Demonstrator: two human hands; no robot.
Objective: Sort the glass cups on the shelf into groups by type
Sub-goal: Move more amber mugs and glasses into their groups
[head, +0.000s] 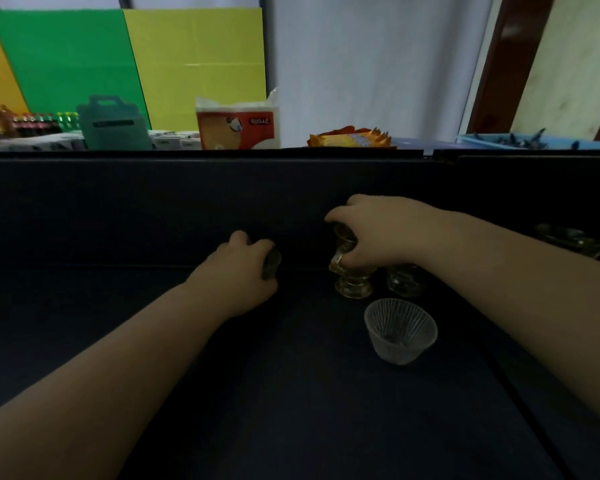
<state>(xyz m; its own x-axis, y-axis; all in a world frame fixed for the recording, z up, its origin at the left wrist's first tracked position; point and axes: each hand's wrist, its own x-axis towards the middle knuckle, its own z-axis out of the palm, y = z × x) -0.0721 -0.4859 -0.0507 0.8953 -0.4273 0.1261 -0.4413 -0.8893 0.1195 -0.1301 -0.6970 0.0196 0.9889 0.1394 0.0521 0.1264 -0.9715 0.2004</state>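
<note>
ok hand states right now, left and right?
Left hand: closed on a small dark glass cup.
Right hand: closed on an amber footed glass cup, still on the shelf.

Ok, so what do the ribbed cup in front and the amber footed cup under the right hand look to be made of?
Ribbed cup: apparently frosted or cloudy clear glass, possibly plastic; fine vertical ridges, and the dark shelf shows through its wall.
Amber footed cup: glossy tinted glass, judging by bright highlights on its thick foot and the see-through yellow body. The right hand covers its upper part.
</note>
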